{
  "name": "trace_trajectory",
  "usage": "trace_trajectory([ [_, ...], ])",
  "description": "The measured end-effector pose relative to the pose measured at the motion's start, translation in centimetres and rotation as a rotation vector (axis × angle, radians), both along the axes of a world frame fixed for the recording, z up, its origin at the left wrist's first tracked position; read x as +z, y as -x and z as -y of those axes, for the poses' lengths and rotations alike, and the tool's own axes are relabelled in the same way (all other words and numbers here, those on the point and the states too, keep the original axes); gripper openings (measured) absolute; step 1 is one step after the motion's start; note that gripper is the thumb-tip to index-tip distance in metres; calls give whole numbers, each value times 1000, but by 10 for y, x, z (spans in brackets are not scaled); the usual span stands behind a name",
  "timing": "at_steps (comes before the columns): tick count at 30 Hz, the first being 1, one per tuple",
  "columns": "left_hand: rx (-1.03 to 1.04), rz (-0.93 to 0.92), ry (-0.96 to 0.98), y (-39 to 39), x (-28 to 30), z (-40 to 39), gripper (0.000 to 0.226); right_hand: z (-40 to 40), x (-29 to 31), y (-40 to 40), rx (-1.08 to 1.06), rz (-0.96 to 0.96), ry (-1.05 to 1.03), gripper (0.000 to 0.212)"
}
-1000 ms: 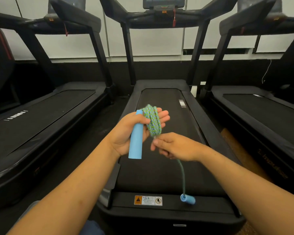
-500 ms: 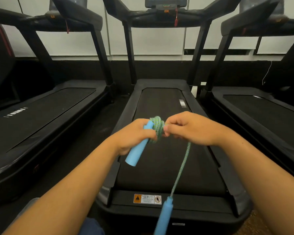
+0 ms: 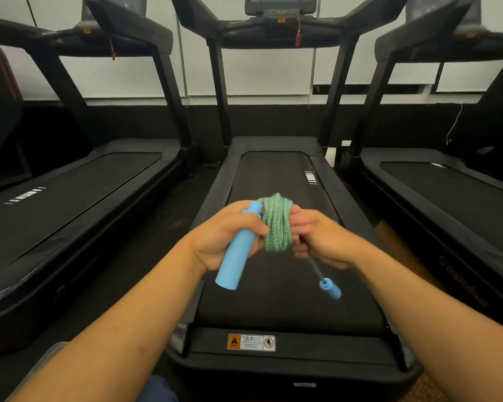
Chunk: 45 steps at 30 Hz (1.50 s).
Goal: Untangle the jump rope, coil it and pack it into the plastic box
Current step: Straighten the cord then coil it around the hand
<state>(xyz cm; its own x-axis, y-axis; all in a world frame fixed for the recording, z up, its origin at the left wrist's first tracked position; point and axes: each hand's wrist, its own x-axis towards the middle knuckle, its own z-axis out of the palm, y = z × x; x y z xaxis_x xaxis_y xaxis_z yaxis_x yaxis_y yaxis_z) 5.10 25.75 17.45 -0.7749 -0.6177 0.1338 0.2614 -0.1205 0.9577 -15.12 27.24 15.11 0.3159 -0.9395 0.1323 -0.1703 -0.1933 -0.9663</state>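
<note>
The jump rope's green-and-blue braided cord (image 3: pixel 277 224) is wound in several turns around my left hand (image 3: pixel 224 236). That hand is shut on a light blue foam handle (image 3: pixel 238 250), which points down and to the left. My right hand (image 3: pixel 320 239) is just right of the coil, closed on the loose end of the cord. Below it a short piece of cord hangs down to the second blue handle (image 3: pixel 330 289), which dangles free and blurred. No plastic box is in view.
I am over the rear end of a black treadmill (image 3: pixel 276 175), with a warning sticker (image 3: pixel 251 342) on its back edge. Two more treadmills (image 3: pixel 70 192) (image 3: pixel 447 187) flank it, with narrow floor gaps between. Consoles and uprights stand ahead against a white wall.
My right hand has come back down beside the coil, adding another turn. The free cord is much shorter, and the dangling handle has risen close under my right hand.
</note>
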Motion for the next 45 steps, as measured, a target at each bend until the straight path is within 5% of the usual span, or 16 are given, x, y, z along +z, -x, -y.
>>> trace_trajectory([
  [4,19,-231,-100,-3,4,2,58,-4,-3,-14,143,-97,-79,29],
  [10,196,-251,-105,-5,1,12,60,-13,-2,-21,198,-186,-182,26],
  [19,421,105,112,-12,-14,23,52,-31,32,-25,287,-327,-135,23],
  [24,355,371,324,-7,-11,10,15,-28,49,-8,149,-215,9,22],
  [30,15,411,299,-1,-11,2,48,-12,45,15,-43,-161,224,22],
  [36,-172,181,155,6,-8,-4,37,-1,20,14,-28,128,145,12],
  [45,-35,-84,-112,-1,-6,0,23,-12,3,-41,97,585,-161,55],
])
